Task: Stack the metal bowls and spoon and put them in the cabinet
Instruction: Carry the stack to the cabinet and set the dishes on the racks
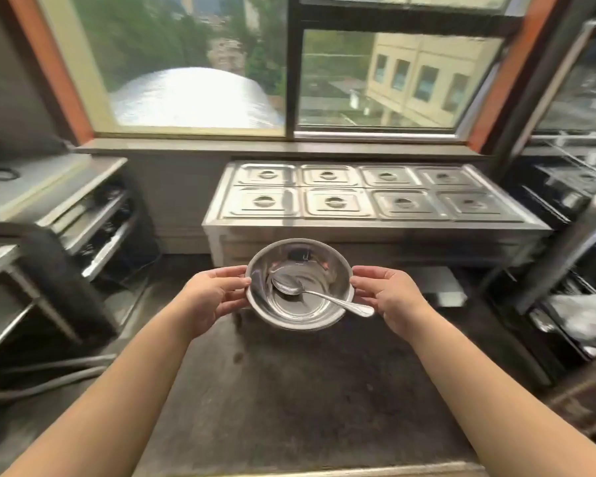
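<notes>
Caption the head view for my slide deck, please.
Both hands, left hand and right hand, carry metal bowl holding spoon.

Bowl point(298, 306): we see polished silver metal, mirror-bright inside, with darker grey reflections.
Spoon point(319, 296): we see the same shiny silver, paler along the handle.
Serving counter point(375, 227): brushed silver steel; we count eight matching silver lids in two rows, each with a dark round recess at its middle.
Window frame point(291, 80): dark grey bars, with orange-brown surrounds at the left and right edges.
Outside view: we see green trees, a cream building, a white-silver curved roof.
Floor point(307, 390): mottled grey-brown, with darker spots.
Shelving at left point(93, 215): silver-grey steel.
</notes>
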The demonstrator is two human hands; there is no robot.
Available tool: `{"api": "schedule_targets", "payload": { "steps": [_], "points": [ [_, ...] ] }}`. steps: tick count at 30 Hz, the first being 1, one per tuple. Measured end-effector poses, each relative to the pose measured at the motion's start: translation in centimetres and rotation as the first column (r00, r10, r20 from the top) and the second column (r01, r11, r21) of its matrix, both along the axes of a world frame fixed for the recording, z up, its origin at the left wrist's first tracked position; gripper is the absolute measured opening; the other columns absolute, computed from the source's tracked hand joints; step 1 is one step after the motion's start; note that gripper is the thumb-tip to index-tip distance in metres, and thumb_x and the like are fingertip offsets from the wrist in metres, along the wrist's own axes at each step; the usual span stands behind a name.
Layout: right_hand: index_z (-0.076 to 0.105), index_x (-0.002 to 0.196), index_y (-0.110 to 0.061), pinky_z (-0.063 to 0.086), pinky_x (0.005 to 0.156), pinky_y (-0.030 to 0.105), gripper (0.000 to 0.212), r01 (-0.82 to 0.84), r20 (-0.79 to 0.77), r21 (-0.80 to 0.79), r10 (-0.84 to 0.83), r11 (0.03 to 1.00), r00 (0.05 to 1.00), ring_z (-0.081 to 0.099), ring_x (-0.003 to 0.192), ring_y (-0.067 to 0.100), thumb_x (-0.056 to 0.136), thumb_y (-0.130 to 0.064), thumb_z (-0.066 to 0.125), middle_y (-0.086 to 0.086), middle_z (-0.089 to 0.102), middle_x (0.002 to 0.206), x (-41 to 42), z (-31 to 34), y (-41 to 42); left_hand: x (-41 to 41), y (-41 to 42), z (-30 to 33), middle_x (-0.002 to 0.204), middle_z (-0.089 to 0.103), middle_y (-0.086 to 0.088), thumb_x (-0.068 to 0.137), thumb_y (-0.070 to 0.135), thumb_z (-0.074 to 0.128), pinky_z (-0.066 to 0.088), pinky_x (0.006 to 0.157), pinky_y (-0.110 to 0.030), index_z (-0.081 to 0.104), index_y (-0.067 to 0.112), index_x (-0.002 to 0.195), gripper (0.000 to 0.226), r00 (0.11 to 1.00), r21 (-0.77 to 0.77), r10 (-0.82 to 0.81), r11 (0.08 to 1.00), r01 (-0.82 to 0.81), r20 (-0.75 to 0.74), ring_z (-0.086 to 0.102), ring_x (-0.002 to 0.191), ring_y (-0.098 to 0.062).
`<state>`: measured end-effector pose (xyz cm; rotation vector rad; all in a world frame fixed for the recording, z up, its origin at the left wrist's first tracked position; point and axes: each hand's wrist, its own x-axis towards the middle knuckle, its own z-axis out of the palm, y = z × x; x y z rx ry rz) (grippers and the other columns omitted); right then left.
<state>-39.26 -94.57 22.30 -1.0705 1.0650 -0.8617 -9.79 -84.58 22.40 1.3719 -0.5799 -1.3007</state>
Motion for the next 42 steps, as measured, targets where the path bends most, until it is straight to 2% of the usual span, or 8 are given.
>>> {"api": "schedule_targets", "payload": {
  "steps": [7,12,17,20,24,32,38,42],
  "points": [
    [0.07,0.101,0.0,0.058,0.059,0.027,0.019,0.293,-0.01,-0.01,-0.293,0.956,0.956,0.072,0.068,0.023,0.083,0.004,0.074,0.017,0.075,0.089,-10.4,0.0,-5.6,-8.8,-14.6,-0.1,0.092,0.078,-0.016,0.086,-0.01,0.064,0.06,0.056,-0.026,0.07,0.001,0.112,0.029,0.954,-0.017,-0.3,0.954,0.299,-0.028,0.076,0.071,-0.023],
    [0.072,0.102,-0.002,0.058,0.064,0.032,0.021,0.502,-0.037,-0.026,-0.503,0.865,0.864,0.073,0.073,0.026,0.081,0.002,0.076,0.02,0.076,0.092,-16.6,-0.3,-11.5,-15.4,-27.1,-0.6,0.094,0.076,-0.023,0.085,-0.012,0.062,0.061,0.057,-0.028,0.069,-0.002,0.111,0.028,0.854,-0.047,-0.515,0.857,0.513,-0.079,0.076,0.073,-0.027],
    [0.071,0.104,-0.001,0.058,0.056,0.028,0.024,0.672,-0.027,-0.012,-0.672,0.74,0.74,0.072,0.064,0.02,0.081,0.002,0.075,0.016,0.077,0.083,-21.1,0.5,-17.6,-21.6,-39.8,-0.2,0.098,0.076,-0.022,0.085,-0.009,0.064,0.063,0.075,-0.037,0.07,0.0,0.113,0.03,0.73,-0.077,-0.68,0.733,0.676,-0.059,0.073,0.084,-0.03],
    [0.07,0.105,-0.001,0.058,0.056,0.03,0.024,0.755,0.006,0.006,-0.755,0.656,0.656,0.072,0.062,0.019,0.082,0.003,0.073,0.014,0.077,0.08,-23.1,0.7,-19.7,-25.0,-45.2,0.0,0.091,0.077,-0.018,0.085,-0.007,0.065,0.061,0.064,-0.03,0.071,0.003,0.111,0.028,0.639,-0.096,-0.769,0.638,0.764,-0.021,0.074,0.073,-0.024],
    [0.068,0.108,0.002,0.06,0.057,0.032,0.027,0.832,0.02,0.019,-0.832,0.555,0.554,0.071,0.063,0.021,0.082,0.005,0.073,0.016,0.076,0.08,-25.4,0.7,-21.8,-29.4,-50.3,0.0,0.092,0.078,-0.017,0.083,-0.005,0.069,0.064,0.069,-0.035,0.069,0.002,0.11,0.028,0.556,-0.102,-0.831,0.554,0.826,-0.01,0.074,0.074,-0.024],
    [0.071,0.105,-0.003,0.059,0.057,0.031,0.023,0.923,0.062,0.029,-0.922,0.383,0.381,0.074,0.069,0.024,0.083,0.004,0.072,0.018,0.077,0.087,-32.8,-0.2,-27.3,-40.4,-59.3,-0.3,0.09,0.077,-0.019,0.087,-0.008,0.064,0.061,0.066,-0.029,0.065,0.0,0.113,0.028,0.432,-0.064,-0.899,0.436,0.898,-0.069,0.076,0.074,-0.026],
    [0.073,0.103,-0.004,0.058,0.056,0.028,0.023,0.942,0.112,0.05,-0.939,0.333,0.326,0.074,0.068,0.02,0.081,0.004,0.074,0.013,0.078,0.086,-42.1,-1.2,-34.9,-50.0,-66.4,0.5,0.088,0.078,-0.016,0.09,-0.011,0.058,0.06,0.061,-0.026,0.065,0.0,0.111,0.025,0.391,-0.063,-0.919,0.393,0.917,-0.053,0.075,0.069,-0.021],
    [0.074,0.104,-0.005,0.057,0.055,0.025,0.025,0.952,0.127,0.064,-0.948,0.301,0.291,0.074,0.066,0.016,0.079,0.002,0.076,0.009,0.079,0.084,-48.3,-0.2,-39.9,-56.6,-71.1,1.7,0.099,0.074,-0.018,0.091,-0.008,0.059,0.063,0.072,-0.03,0.068,-0.001,0.118,0.029,0.373,-0.065,-0.928,0.372,0.926,-0.007,0.073,0.075,-0.021]
  ]
}}
